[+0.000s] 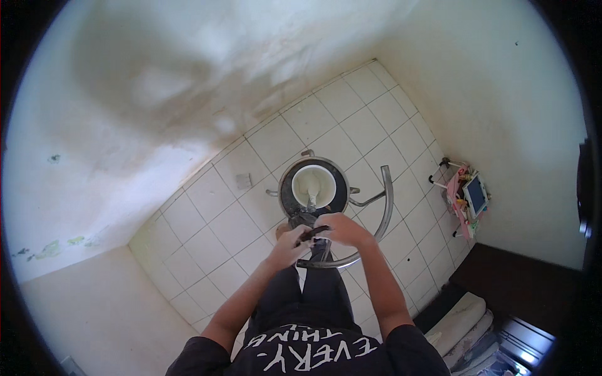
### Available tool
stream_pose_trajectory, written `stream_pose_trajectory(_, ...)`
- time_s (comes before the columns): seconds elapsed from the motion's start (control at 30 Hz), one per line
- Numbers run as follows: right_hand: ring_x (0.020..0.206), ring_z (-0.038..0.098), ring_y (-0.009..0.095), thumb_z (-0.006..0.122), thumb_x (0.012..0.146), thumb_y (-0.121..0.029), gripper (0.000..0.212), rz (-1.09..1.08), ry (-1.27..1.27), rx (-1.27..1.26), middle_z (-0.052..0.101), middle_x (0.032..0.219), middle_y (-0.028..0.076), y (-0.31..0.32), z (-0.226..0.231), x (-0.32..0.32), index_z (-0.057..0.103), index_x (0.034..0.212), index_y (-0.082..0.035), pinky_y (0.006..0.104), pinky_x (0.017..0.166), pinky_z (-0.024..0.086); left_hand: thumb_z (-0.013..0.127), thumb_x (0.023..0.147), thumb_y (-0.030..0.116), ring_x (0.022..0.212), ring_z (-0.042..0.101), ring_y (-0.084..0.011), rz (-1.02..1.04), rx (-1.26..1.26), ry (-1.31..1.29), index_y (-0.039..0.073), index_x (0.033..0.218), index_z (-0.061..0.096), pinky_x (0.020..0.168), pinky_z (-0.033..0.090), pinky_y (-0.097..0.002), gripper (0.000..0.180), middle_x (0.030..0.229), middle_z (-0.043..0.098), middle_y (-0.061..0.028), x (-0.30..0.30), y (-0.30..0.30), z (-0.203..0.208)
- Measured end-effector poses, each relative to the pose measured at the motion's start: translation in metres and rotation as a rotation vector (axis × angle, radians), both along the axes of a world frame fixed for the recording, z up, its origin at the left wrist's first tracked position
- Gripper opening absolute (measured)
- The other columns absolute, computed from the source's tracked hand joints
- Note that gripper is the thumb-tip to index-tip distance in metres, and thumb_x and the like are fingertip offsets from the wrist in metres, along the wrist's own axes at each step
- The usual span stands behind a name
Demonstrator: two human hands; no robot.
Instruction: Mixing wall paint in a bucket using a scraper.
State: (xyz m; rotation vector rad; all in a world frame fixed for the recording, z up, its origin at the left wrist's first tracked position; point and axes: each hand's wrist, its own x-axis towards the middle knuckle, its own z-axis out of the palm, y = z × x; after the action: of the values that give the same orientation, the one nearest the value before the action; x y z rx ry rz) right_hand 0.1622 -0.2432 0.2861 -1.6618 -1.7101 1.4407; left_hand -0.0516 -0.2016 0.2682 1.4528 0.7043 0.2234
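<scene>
Close together in front of my body, both hands hold a dark, narrow strip-like thing point(313, 234), whose kind I cannot make out. My left hand point(291, 247) is closed at its left end. From the right, my right hand point(342, 229) has its fingers bent around the other end. Just beyond my hands stands a round white container point(333, 182) on a dark round seat point(286, 197) with metal legs. Inside the container is a pale, smeared-looking thing point(308, 184). Dark, shiny material point(303, 219) shows between the container and my fingers.
A curved metal tube point(388, 203) arcs around the seat's right side. Against the right wall stands a pink wheeled toy frame point(459, 194). Dark furniture point(501, 276) and folded cloth point(461, 319) are at lower right. A small grey square point(243, 181) lies on the white tiles.
</scene>
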Motion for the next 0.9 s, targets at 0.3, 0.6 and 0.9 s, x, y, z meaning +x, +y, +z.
stream_pose_trajectory(0.3, 0.08, 0.061, 0.028, 0.071, 0.072, -0.007, 0.019, -0.058, -0.109, 0.065, 0.064, 0.084, 0.013, -0.009, 0.027, 0.133, 0.065, 0.089, -0.002, 0.0364, 0.073, 0.048, 0.058, 0.088, 0.006, 0.088, 0.066, -0.0204, 0.019, -0.111, -0.219, -0.002, 0.106, 0.054, 0.082, 0.049, -0.034, 0.02, 0.09, 0.066, -0.0135, 0.142, -0.013, -0.01)
stream_pose_trajectory(0.6, 0.086, 0.058, 0.034, 0.061, 0.072, -0.006, 0.017, -0.084, -0.293, 0.151, 0.06, 0.084, 0.012, 0.027, -0.044, 0.244, 0.067, 0.089, -0.005, 0.0404, 0.075, 0.048, 0.056, 0.089, 0.007, 0.093, 0.061, -0.0204, 0.116, 0.063, -0.049, -0.001, 0.113, 0.051, 0.083, 0.046, -0.0333, 0.026, 0.097, 0.061, -0.0143, 0.271, 0.018, -0.086)
stream_pose_trajectory(0.9, 0.094, 0.058, 0.028, 0.058, 0.077, -0.006, 0.014, -0.208, -0.719, 0.317, 0.06, 0.09, 0.005, 0.012, -0.11, 0.271, 0.063, 0.089, -0.01, 0.0393, 0.081, 0.049, 0.054, 0.08, 0.01, 0.115, 0.052, -0.0367, 0.085, 0.397, 0.209, 0.0, 0.122, 0.047, 0.096, 0.039, -0.0443, 0.044, 0.117, 0.057, -0.0201, 0.329, 0.011, -0.141)
